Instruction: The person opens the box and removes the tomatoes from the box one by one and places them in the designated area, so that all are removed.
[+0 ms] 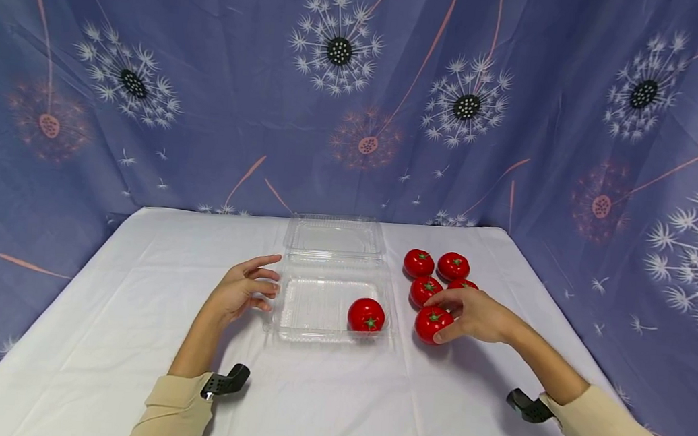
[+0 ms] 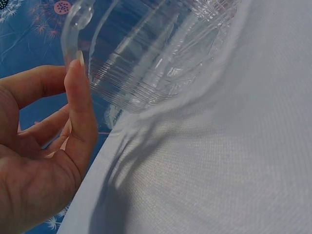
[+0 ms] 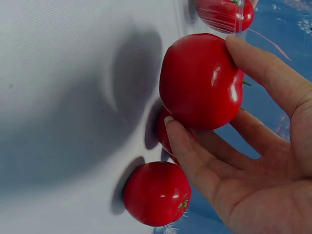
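Observation:
A clear plastic clamshell container (image 1: 312, 303) lies with its lid (image 1: 335, 239) folded back. One red tomato (image 1: 366, 315) sits in its right front corner. My left hand (image 1: 245, 286) is at the container's left side, fingers spread and loosely bent. In the left wrist view its thumb (image 2: 78, 92) overlaps the container's rim (image 2: 73, 34). Right of the container, my right hand (image 1: 477, 315) grips another tomato (image 3: 200, 80) between thumb and fingers. Whether this tomato still touches the table is hard to tell.
Behind the right hand several more tomatoes (image 1: 419, 263) are grouped on the white tablecloth (image 1: 324, 399); one is partly hidden by that hand. A blue curtain (image 1: 236, 88) with dandelion prints stands behind the table and at its sides.

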`<state>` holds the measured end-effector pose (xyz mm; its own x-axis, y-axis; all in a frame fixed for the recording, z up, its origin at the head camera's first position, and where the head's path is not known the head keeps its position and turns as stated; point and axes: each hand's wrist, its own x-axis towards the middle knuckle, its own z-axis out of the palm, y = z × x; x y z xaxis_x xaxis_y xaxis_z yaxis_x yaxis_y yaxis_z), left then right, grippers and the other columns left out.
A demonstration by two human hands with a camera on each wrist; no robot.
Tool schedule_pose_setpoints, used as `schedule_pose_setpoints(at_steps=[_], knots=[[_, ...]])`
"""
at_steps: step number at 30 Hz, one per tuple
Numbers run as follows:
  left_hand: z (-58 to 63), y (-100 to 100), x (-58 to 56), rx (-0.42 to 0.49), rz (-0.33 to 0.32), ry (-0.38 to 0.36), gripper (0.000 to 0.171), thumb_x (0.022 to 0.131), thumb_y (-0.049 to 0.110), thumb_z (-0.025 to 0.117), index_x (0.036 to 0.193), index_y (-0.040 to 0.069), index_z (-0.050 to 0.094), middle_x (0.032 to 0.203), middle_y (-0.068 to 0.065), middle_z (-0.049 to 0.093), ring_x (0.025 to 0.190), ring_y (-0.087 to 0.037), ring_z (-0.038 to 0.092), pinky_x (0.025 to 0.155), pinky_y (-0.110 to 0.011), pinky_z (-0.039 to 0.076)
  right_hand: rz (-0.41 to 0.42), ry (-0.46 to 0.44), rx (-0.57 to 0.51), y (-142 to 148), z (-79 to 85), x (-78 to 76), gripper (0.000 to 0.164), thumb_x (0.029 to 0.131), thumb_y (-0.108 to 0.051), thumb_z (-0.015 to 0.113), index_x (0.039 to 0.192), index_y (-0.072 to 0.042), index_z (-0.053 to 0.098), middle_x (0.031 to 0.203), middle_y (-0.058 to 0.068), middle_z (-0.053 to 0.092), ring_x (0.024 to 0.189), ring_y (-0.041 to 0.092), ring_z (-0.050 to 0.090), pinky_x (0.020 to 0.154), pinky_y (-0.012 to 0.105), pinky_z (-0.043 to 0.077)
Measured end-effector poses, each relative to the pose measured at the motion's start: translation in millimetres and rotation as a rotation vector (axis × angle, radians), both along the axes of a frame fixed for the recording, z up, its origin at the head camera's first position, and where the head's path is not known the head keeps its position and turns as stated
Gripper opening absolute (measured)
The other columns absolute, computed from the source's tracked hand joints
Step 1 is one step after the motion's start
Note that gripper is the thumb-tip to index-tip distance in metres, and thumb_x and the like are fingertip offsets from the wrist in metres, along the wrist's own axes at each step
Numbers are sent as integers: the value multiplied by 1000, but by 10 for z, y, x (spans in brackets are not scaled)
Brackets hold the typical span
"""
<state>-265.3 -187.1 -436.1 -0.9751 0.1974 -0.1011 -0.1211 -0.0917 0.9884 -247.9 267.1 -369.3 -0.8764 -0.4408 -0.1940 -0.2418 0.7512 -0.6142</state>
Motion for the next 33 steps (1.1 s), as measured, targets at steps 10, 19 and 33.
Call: schedule_pose_setpoints(at_steps=[10, 19, 33], knots=[[13, 8, 13, -9, -1, 0, 74, 87, -6, 67, 155, 2, 38, 117, -18, 56, 73, -13, 64, 55, -27, 59, -22, -44, -21, 29, -72, 3, 56, 71, -23, 91, 122, -14, 70, 122, 10, 65, 112, 30, 57, 84, 36, 58], [19, 11, 19, -6, -3, 1, 74, 88, -6, 66, 155, 2, 37, 117, -17, 56, 72, -12, 64, 54, -27, 58, -29, -71, -50, 24, -106, 6, 57, 70, -19, 91, 122, -13, 69, 122, 11, 65, 114, 30, 58, 85, 37, 59], [12, 2, 22, -4, -7, 0, 74, 88, -7, 66, 155, 3, 38, 116, -16, 56, 73, -13, 65, 55, -27, 58, -36, -56, -84, 41, -159, -10, 56, 70, -19, 91, 121, -14, 68, 127, 13, 63, 118, 33, 57, 87, 39, 59]])
